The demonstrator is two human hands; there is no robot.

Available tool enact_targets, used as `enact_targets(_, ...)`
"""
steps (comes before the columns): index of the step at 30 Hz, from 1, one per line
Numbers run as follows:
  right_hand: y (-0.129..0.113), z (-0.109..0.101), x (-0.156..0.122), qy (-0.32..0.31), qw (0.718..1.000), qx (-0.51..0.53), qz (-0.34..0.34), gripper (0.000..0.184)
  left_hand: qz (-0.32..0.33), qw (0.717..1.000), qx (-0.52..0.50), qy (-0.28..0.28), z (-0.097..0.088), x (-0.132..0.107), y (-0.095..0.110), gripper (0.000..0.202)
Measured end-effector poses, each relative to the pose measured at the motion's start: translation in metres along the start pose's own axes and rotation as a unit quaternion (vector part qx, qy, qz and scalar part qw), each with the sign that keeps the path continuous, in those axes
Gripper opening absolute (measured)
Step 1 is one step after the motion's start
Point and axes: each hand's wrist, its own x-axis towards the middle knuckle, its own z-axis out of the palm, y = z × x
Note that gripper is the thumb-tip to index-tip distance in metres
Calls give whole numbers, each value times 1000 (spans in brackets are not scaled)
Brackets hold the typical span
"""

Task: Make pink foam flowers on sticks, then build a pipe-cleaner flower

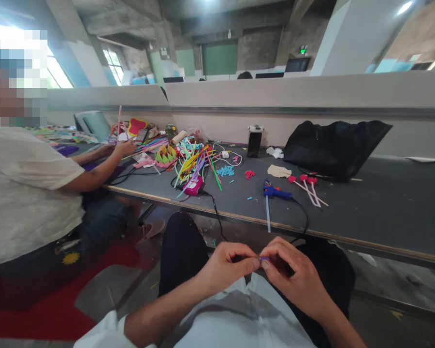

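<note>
Over my lap, my left hand and my right hand meet fingertip to fingertip. Both pinch a small purple piece, mostly covered by the fingers; its exact kind I cannot make out. Beyond my hands, at the table's front edge, lies a blue glue gun with a pale glue stick jutting past the edge. Small red flowers on sticks rest to its right. Little blue pieces and red pieces lie in small heaps farther left.
Colourful pipe cleaners are piled on the dark table, beside a magenta box with a cord. A black bag and a dark upright device stand at the back. A co-worker sits at left, handling something pink.
</note>
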Motion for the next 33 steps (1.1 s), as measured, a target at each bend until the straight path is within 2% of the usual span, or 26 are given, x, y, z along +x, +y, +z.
enact_targets(2,4,1,-2,-20,1000,-2,18,10,12,999,34,6,0,0,-2,25)
enact_targets(7,13,5,-8,-66,997,-19,45,19,98,981,163,24,4,-5,-1,21)
enact_targets(9,13,9,-11,-67,997,-21,44,22,106,978,180,21,5,-7,-3,22)
enact_targets(15,10,25,-16,-5,1000,-26,-2,19,77,985,155,21,0,-9,-11,26)
enact_targets(22,19,36,-11,18,993,-114,-30,18,53,991,123,16,-11,2,-27,30)
enact_targets(28,35,35,12,36,987,-147,-56,20,14,994,111,14,-18,28,-32,31)
enact_targets(33,54,31,39,46,985,-150,-73,18,-37,996,84,17,-30,48,-25,34)
